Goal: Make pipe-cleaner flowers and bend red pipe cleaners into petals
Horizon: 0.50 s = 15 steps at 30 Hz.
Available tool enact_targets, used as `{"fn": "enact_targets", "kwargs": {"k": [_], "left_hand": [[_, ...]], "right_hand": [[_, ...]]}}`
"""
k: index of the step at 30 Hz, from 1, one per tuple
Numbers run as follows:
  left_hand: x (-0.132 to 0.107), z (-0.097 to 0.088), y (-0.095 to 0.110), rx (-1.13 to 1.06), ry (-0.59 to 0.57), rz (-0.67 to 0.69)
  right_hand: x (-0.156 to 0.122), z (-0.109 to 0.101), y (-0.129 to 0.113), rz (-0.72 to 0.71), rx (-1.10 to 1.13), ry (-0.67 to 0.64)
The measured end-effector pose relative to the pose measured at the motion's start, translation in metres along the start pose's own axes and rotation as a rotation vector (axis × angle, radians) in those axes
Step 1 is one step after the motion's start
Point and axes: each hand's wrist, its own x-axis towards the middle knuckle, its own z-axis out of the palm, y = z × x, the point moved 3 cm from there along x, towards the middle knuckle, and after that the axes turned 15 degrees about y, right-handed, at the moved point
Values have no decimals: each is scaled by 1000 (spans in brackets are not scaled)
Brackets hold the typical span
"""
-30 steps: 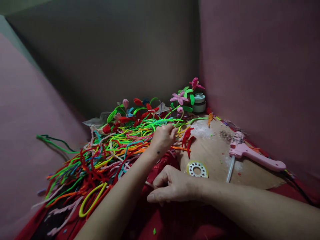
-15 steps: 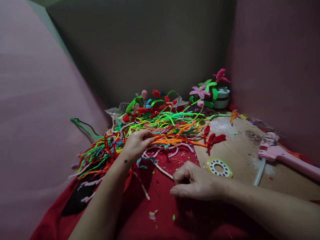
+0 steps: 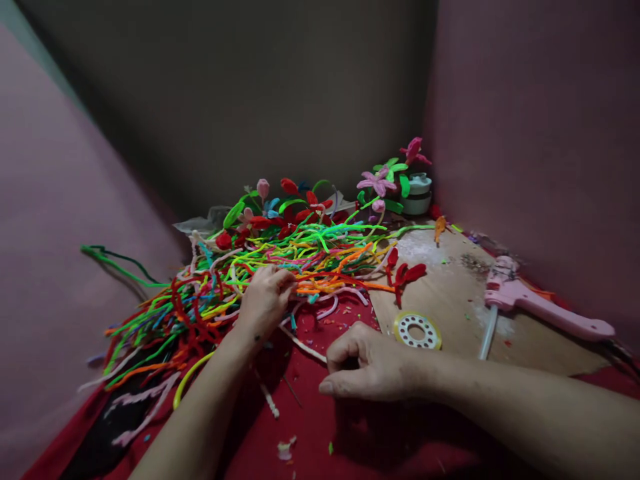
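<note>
A large heap of coloured pipe cleaners (image 3: pixel 320 257) spreads over the red cloth. My left hand (image 3: pixel 267 300) reaches into its near side, with thumb and fingers pinched at orange and red strands. Which strand is between the fingertips is hard to see. Nearer to me, my right hand (image 3: pixel 370 363) hovers low over the cloth with its fingers curled towards the thumb. A white pipe cleaner (image 3: pixel 303 345) runs from the heap to these fingers, where its end is hidden; whether they grip it is unclear.
A pink glue gun (image 3: pixel 540 303) lies on the brown board (image 3: pixel 450 293) at the right, beside a ring-shaped spool (image 3: pixel 417 331). Red pipe-cleaner petals (image 3: pixel 404 273) lie near the heap. Finished pipe-cleaner flowers (image 3: pixel 377 181) and a pale pot (image 3: pixel 419 195) stand at the back. Scraps dot the red cloth (image 3: pixel 310 427).
The whole view has shifted, so most things appear farther left. My left hand has moved slightly right relative to the heap, its fingers still pinched. My right hand keeps much the same pose.
</note>
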Motion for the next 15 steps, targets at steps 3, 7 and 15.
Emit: {"fn": "enact_targets", "kwargs": {"k": [3, 7, 15], "left_hand": [[5, -22, 1, -212, -32, -164], [3, -58, 10, -392, 95, -372], [-28, -69, 79, -57, 320, 687]], "right_hand": [[1, -1, 3, 10, 40, 9], [3, 1, 10, 68, 162, 49], [18, -15, 11, 28, 819, 295]]}}
